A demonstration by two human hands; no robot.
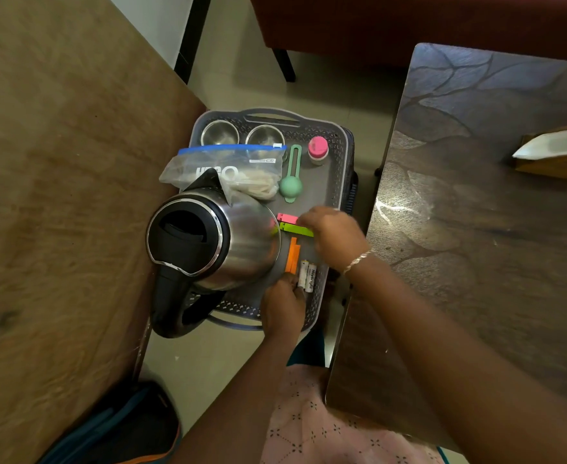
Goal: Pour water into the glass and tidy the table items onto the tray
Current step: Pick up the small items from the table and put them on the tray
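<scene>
Grey plastic tray holds steel kettle, zip bag, two steel cups, green scoop and pink-capped bottle. Right hand grips green clip, just beside pink clip. Left hand touches batteries next to orange clip; pinching or not, cannot tell.

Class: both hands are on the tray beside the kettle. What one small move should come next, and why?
Probably release the green clip and draw the right hand back. The clip already lies flat on the tray, just beside the pink clip and near the orange clip, while the left hand touches the batteries at their near end.
</scene>
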